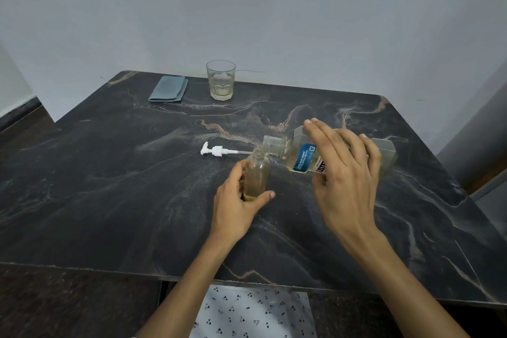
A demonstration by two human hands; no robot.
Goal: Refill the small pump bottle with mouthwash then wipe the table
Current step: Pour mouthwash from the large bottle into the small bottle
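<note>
My left hand (238, 202) grips the small clear pump bottle (256, 173), which stands upright on the dark marble table (109, 186) with a little yellowish liquid at its bottom. My right hand (344, 173) holds the large mouthwash bottle (299, 156) tipped on its side, its open neck right over the small bottle's mouth. The white pump head (216, 150) lies on the table just behind the small bottle. A folded blue-grey cloth (168, 88) rests at the back left.
A glass tumbler (220, 80) with some pale liquid stands at the back edge by the wall. The table's front edge runs just above my lap. A wall closes in behind and to the right.
</note>
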